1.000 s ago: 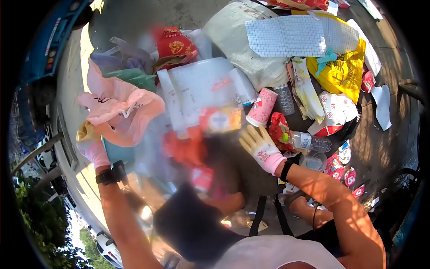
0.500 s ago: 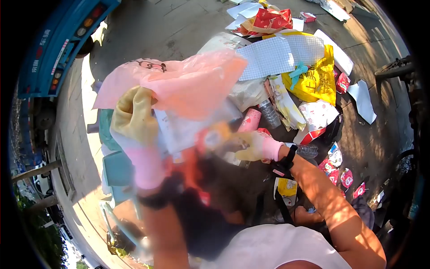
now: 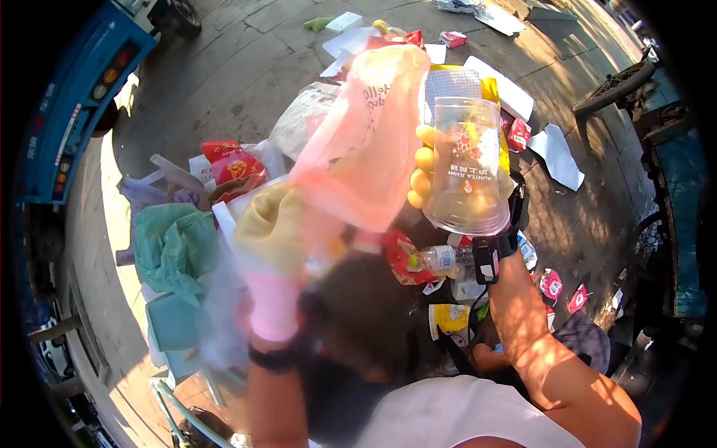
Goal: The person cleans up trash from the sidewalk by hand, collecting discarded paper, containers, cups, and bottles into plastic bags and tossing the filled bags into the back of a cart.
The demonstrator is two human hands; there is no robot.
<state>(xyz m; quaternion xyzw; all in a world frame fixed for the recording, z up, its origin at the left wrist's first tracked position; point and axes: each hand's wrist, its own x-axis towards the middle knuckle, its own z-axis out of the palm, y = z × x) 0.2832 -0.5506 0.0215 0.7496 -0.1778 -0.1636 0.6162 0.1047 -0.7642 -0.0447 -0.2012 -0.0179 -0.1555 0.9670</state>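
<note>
Clear plastic cup (image 3: pixel 469 168), gripped in the gloved right hand (image 3: pixel 423 160), rim toward the bottom of the view. Pink plastic bag (image 3: pixel 373 134) just left of it, held up by its near end in the blurred, tightly curled gloved left hand (image 3: pixel 270 224). On the ground (image 3: pixel 239 82) below, plastic bottle (image 3: pixel 446 257) next to a red packet (image 3: pixel 397 252); green plastic bag (image 3: pixel 177 246) farther left.
</note>
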